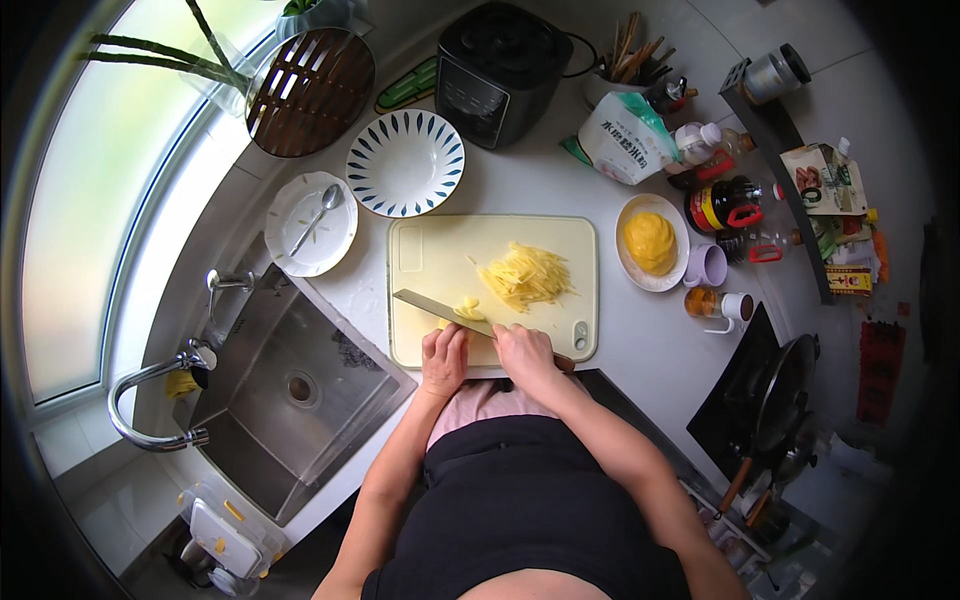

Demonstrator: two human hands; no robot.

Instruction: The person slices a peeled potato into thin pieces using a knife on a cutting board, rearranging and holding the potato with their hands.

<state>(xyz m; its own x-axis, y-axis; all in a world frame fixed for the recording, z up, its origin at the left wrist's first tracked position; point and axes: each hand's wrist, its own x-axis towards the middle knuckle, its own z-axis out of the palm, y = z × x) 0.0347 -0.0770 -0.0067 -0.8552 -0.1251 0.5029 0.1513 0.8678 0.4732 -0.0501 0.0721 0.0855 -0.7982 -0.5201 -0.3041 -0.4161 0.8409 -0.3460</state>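
Note:
My right hand (523, 356) grips a kitchen knife by its brown handle (564, 363). The blade (435, 306) slants up to the left across a cream cutting board (427, 247). My left hand (445, 358) is bent at the fingers just below the blade, over a pale yellow piece (444, 324) that it partly hides. A few cut slices (469, 308) lie on the blade's far side. Farther up on the board rests a loose heap of thin yellow strips, seemingly potato (526, 276).
A metal sink (262, 420) with a faucet (124, 405) lies left. Beyond the board stand a blue-patterned bowl (405, 161), a plate with a spoon (311, 240) and a black appliance (495, 75). Right are yellow dough on a plate (649, 243), a lilac mug (706, 265), bottles and a stove (735, 405).

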